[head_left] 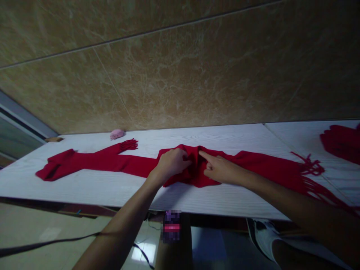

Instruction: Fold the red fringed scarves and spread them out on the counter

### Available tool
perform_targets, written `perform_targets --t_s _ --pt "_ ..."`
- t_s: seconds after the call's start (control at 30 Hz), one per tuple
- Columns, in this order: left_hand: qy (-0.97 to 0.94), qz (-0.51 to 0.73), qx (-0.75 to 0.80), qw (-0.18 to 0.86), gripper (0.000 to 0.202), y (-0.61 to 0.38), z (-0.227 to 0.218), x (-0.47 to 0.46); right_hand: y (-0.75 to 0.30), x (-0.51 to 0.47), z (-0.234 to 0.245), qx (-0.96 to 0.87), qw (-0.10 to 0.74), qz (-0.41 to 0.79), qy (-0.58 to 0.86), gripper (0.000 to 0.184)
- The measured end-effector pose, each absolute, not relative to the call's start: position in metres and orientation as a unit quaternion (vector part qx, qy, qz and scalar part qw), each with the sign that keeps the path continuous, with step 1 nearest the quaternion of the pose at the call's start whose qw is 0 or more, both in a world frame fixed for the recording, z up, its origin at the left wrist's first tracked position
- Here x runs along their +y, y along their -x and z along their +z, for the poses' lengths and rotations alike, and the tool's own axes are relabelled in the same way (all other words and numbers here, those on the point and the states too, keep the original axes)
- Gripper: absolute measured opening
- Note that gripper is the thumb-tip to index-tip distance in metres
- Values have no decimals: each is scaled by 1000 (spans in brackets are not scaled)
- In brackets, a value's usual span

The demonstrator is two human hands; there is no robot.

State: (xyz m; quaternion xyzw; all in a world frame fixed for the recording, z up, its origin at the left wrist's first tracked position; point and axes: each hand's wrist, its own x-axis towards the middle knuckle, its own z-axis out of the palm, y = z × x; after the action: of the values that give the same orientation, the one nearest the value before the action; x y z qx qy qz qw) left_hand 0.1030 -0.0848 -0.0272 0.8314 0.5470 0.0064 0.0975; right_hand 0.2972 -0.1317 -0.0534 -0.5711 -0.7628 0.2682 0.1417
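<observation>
A long red scarf (112,162) with fringed ends lies stretched across a white table (92,187). Its middle is bunched into a fold in front of me. My left hand (171,164) rests on that fold with its fingers curled round the red cloth. My right hand (221,169) lies just beside it on the same fold, forefinger stretched out and pressing on the cloth, the other fingers bent under. The two hands almost touch. One fringed end (129,144) lies doubled back at the left, the other fringe (311,168) trails off at the right.
A small pink lump (117,134) sits at the back of the table by the brown tiled wall (180,75). More red cloth (341,141) lies at the far right. A dark cable (50,243) runs over the floor below the table's front edge.
</observation>
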Motion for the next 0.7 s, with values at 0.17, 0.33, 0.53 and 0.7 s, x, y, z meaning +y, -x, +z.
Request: perform_targets --t_s 0.17,0.33,0.53,0.7 --pt "-814 11 580 37 41 -101 -21 -82 -298 -134 -49 -764 132 265 573 84" --pt "-834 63 508 206 20 -101 -23 -76 -301 -135 -53 -777 147 259 554 81" --pt "-694 191 519 461 11 -113 -6 -72 -302 -136 -55 -780 145 246 557 81" --pt "-686 250 519 445 11 -124 -7 -60 -302 -146 -50 -804 117 193 550 83"
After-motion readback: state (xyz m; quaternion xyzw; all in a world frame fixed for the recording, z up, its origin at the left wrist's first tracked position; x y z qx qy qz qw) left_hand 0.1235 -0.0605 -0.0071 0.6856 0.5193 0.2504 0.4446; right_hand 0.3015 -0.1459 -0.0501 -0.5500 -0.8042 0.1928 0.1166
